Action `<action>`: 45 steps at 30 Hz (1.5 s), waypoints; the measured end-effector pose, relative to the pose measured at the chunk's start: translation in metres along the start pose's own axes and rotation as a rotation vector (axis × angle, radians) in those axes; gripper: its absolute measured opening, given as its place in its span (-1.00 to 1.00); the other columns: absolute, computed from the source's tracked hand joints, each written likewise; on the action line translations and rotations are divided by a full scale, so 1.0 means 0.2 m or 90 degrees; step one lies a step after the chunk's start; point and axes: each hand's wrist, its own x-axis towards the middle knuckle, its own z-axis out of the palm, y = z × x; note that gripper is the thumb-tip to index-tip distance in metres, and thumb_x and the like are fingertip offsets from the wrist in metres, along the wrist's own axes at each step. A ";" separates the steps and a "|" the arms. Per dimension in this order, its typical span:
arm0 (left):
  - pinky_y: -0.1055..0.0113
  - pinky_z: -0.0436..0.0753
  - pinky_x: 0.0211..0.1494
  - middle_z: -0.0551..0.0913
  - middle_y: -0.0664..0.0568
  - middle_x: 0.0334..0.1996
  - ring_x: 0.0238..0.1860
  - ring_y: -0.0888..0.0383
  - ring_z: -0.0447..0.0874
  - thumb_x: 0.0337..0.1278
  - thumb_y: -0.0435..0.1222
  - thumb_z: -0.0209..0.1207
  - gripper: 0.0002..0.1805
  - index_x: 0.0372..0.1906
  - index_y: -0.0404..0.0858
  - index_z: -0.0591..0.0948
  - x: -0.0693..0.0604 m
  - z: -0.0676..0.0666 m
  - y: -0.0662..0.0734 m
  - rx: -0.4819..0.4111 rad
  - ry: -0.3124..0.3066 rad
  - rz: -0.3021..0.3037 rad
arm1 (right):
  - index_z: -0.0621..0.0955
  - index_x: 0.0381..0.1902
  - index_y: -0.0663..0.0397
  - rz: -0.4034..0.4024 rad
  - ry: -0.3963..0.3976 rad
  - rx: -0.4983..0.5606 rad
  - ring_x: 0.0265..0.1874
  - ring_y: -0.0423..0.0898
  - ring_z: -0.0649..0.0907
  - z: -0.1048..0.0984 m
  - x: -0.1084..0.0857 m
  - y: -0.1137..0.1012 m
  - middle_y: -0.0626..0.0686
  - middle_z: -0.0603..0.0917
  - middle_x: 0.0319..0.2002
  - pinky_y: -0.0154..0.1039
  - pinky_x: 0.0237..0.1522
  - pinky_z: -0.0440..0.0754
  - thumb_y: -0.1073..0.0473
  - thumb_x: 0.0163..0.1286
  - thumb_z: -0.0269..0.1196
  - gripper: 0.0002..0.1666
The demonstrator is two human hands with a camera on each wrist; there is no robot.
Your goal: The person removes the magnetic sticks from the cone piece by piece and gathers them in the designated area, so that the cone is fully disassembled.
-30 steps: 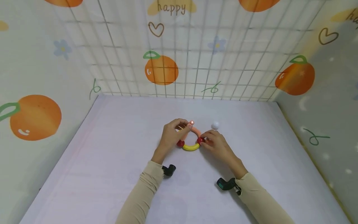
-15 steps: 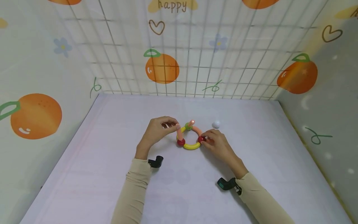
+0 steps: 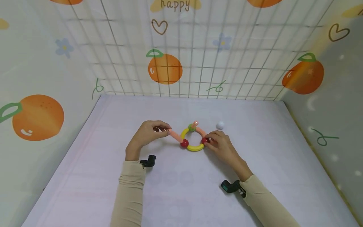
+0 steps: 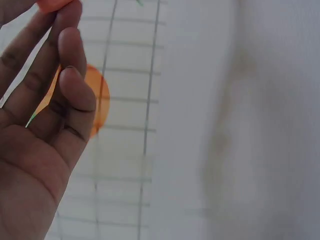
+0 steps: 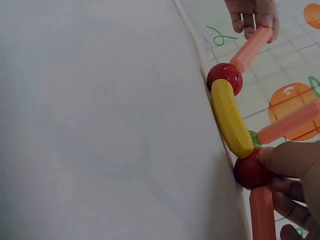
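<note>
A ring of toy building rods and balls lies on the table in the head view. Yellow curved rods (image 3: 195, 148), a pink curved rod (image 3: 201, 131), two red balls and a green ball (image 3: 192, 127) make it up. Left of the ring, my left hand (image 3: 146, 135) pinches the outer end of a straight pink rod (image 3: 175, 135). That rod's other end meets the left red ball (image 3: 184, 143). My right hand (image 3: 222, 146) pinches the right red ball (image 5: 252, 170) between thumb and fingers. Another pink rod (image 5: 292, 120) sticks up from the green ball.
A white ball (image 3: 220, 125) sits behind the right hand, apart from the ring. The pale table (image 3: 170, 189) is bordered by printed cloth walls (image 3: 193, 72) at the back and both sides. Black wrist cameras (image 3: 231, 186) are strapped to both forearms.
My left hand has moved left, away from the ring, and the pink rod it pinches has swung outward from the left red ball. The right hand stays on its red ball.
</note>
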 end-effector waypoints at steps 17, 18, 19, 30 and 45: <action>0.21 0.55 -0.06 0.71 0.14 -0.32 -0.21 0.13 0.60 0.14 -0.29 0.40 -0.86 -0.19 -0.05 0.79 -0.03 -0.07 -0.15 0.077 -0.083 -0.116 | 0.72 -0.04 0.02 0.020 -0.001 -0.008 0.00 0.02 0.54 0.01 -0.01 0.00 0.00 0.65 -0.04 0.02 -0.05 0.33 0.19 0.24 0.48 -0.68; 0.22 0.54 -0.07 0.70 0.14 -0.33 -0.22 0.13 0.59 0.14 -0.31 0.39 -0.86 -0.19 -0.07 0.78 -0.03 -0.07 -0.16 0.082 -0.088 -0.115 | 0.72 -0.04 0.02 0.021 -0.001 -0.009 0.00 0.02 0.54 0.01 -0.01 0.00 0.00 0.65 -0.04 0.01 -0.05 0.34 0.19 0.23 0.48 -0.67; 0.23 0.54 -0.07 0.70 0.13 -0.34 -0.24 0.14 0.59 0.13 -0.32 0.39 -0.86 -0.19 -0.09 0.78 -0.03 -0.07 -0.16 0.086 -0.094 -0.115 | 0.72 -0.04 0.03 0.022 -0.001 -0.010 0.00 0.01 0.54 0.01 -0.01 0.00 0.00 0.65 -0.04 0.00 -0.05 0.34 0.19 0.23 0.49 -0.67; 0.20 0.53 -0.05 0.69 0.11 -0.30 -0.20 0.12 0.59 0.13 -0.29 0.40 -0.82 -0.14 -0.13 0.76 -0.01 -0.04 -0.17 0.092 -0.118 -0.135 | 0.72 -0.03 0.05 0.010 0.003 -0.019 0.00 0.02 0.54 -0.01 0.00 0.00 0.02 0.66 -0.04 0.04 0.02 0.34 0.18 0.22 0.49 -0.66; 0.16 0.56 -0.06 0.65 0.30 0.01 -0.05 0.14 0.57 0.13 -0.05 0.42 -0.65 0.05 0.08 0.71 0.15 0.21 -0.07 -0.001 0.051 -0.065 | 0.66 0.04 0.17 -0.062 0.023 -0.029 0.04 0.05 0.55 -0.12 0.17 -0.11 0.07 0.65 0.00 0.08 0.03 0.37 0.14 0.28 0.44 -0.60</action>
